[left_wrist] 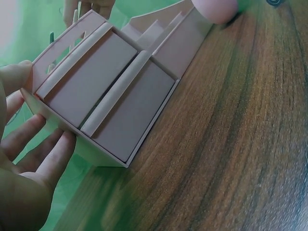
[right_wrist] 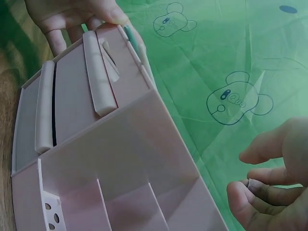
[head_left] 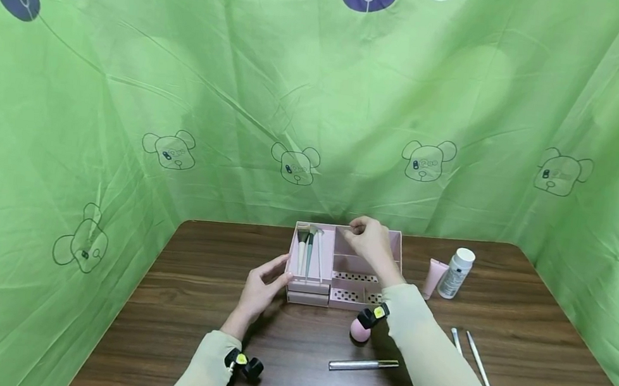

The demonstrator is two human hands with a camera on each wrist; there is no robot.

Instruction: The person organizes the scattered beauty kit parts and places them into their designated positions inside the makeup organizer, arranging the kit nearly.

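Note:
A pink makeup organizer (head_left: 307, 287) stands at the table's back edge, with two drawers on its left and divided compartments on its right. Three makeup brushes (head_left: 310, 251) lie in the tray above the drawers. My left hand (head_left: 260, 288) holds the organizer's left front corner, its thumb on the top edge and its fingers against the side wall, as the left wrist view shows. Over the back right compartments hovers my right hand (head_left: 368, 241). Its fingers are loosely bent, with thumb and index apart in the right wrist view (right_wrist: 276, 178) and nothing visible between them.
Right of the organizer stand a pink tube (head_left: 434, 276) and a white-capped bottle (head_left: 455, 274). A pink makeup sponge (head_left: 360, 331) and a silver tube (head_left: 362, 365) lie in front. Two thin white sticks (head_left: 482, 373) lie by the right forearm. Green cloth (head_left: 307, 110) hangs behind.

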